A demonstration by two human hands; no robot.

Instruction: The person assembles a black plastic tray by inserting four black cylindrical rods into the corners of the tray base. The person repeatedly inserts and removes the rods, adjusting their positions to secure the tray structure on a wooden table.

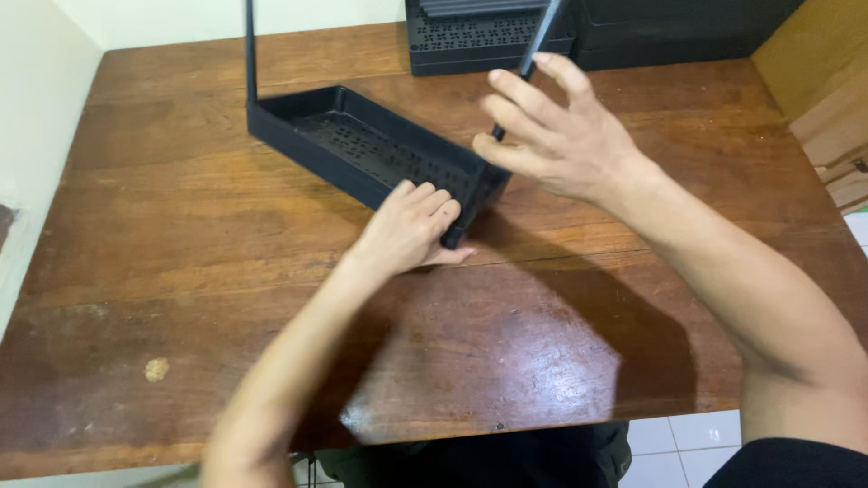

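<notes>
**Black tray held at its near corner, rod at the right hand**

Dark wooden worktop (181, 271), worn and glossy, with a pale spot near its front left part, filled most of the view. Cream wall ran along the left side and across the far left. White floor tiles (687, 438) showed below the front edge at the right.

A long black tray (362, 149) with a perforated floor lay diagonally on the worktop, running from far left toward the near centre. A thin black post (250, 54) stood upright at its far left corner.

Left hand (411, 230) rested on the near corner of the tray, its grip closed over the rim: fingers curled over the top edge, thumb flat on the worktop just beside the corner.

Right hand (561, 136) hovered above the same end of the tray, fingers spread and apart. A thin black rod (540, 41) rose slanting behind those fingers; its lower end was near the tray's end wall. Whether the fingers actually gripped the rod could not be told.

At the far edge of the worktop sat a stack of black perforated trays (484, 36), well apart from the tray in hand, with a plain black box (678, 32) just beside it.
</notes>
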